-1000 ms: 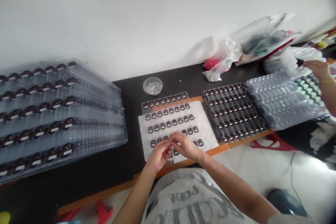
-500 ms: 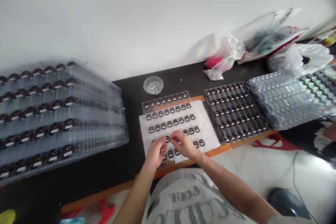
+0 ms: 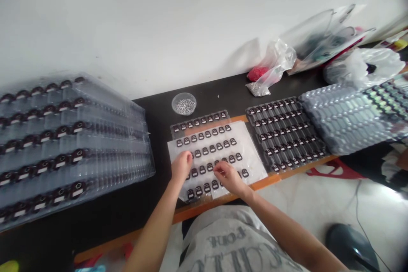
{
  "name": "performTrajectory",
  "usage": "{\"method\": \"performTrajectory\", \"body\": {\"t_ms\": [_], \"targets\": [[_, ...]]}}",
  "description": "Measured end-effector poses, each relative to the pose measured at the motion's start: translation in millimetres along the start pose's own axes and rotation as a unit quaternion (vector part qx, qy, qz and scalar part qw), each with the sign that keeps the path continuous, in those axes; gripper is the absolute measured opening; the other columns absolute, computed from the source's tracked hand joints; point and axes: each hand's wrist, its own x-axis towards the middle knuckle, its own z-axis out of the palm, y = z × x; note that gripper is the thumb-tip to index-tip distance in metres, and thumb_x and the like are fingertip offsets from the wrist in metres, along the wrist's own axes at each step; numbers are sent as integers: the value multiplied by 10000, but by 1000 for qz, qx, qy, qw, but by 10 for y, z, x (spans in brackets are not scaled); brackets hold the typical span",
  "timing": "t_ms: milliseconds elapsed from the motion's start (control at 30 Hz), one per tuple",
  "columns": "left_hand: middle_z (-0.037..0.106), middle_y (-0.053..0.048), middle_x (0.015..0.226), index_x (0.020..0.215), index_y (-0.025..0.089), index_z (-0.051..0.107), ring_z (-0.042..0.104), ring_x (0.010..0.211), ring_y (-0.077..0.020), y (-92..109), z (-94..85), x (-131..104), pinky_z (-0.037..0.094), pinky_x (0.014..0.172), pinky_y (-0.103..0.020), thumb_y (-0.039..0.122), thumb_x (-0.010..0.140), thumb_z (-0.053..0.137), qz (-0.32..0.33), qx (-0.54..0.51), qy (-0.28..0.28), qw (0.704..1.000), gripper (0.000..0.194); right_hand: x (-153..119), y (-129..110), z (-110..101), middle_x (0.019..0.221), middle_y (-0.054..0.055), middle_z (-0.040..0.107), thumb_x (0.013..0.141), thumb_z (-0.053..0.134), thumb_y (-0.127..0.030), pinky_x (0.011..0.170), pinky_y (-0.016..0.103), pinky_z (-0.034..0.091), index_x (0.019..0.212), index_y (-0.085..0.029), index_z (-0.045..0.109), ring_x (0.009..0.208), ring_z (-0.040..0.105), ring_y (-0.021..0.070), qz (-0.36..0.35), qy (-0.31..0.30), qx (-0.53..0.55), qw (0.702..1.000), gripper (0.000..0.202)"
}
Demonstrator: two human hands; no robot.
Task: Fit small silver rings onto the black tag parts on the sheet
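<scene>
My left hand (image 3: 182, 165) is over the left side of a white sheet (image 3: 255, 157), its fingers curled closed beside a row of small black parts. Lower right of it, my right hand (image 3: 228, 177) hovers at the lower rows with thumb and fingertips pinched together. Anything inside either hand is too small or hidden to make out. The small black parts (image 3: 213, 148), each with a ring mark and a white label, lie in rows on the sheet. Under the sheet is a clear plastic tray (image 3: 204, 120), its back row of black parts showing.
Behind the sheet stands a clear bowl (image 3: 185, 105) of small silvery pieces. A tall stack of filled plastic trays (image 3: 121, 136) rises on the left. To the right are another filled tray (image 3: 287, 134), more stacked trays (image 3: 344, 119) and a plastic bag (image 3: 259, 89) of small pieces.
My hands have come apart. The left has moved up and left across the sheet, while the right has shifted slightly right and down. Black parts between them are now uncovered.
</scene>
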Motion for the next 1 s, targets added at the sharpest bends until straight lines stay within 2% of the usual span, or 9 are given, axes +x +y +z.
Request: {"method": "performTrajectory", "body": {"t_ms": [200,567,867,1000], "targets": [[621,-34,825,806,203,578,534,759,-162,-11,18,39,300,620,-260,207,858,392,39,116,-46,991,193,-35,37,-37,819,20,555,819,485,-147,648,232,447,829,-177,567,747,553,130,19,2,7,1000,88],[626,-52,831,812,197,587,546,749,-175,4,-8,115,295,594,-269,207,862,387,44,165,-90,981,207,-39,72,-59,803,13,558,800,501,-128,628,225,441,823,-179,580,712,549,122,31,11,-2,999,97],[629,-58,836,809,199,594,553,758,-178,-4,-23,115,319,613,-264,192,844,407,51,140,-83,985,191,-17,53,-78,815,17,560,807,493,-127,641,228,446,820,-178,572,733,553,126,26,4,-6,1000,95],[625,-51,810,787,202,610,550,756,-180,1,-53,77,335,626,-261,196,811,463,14,27,-50,998,149,-18,57,-74,804,14,565,801,495,-120,632,226,443,824,-179,574,718,553,124,30,7,-10,999,101]]}}
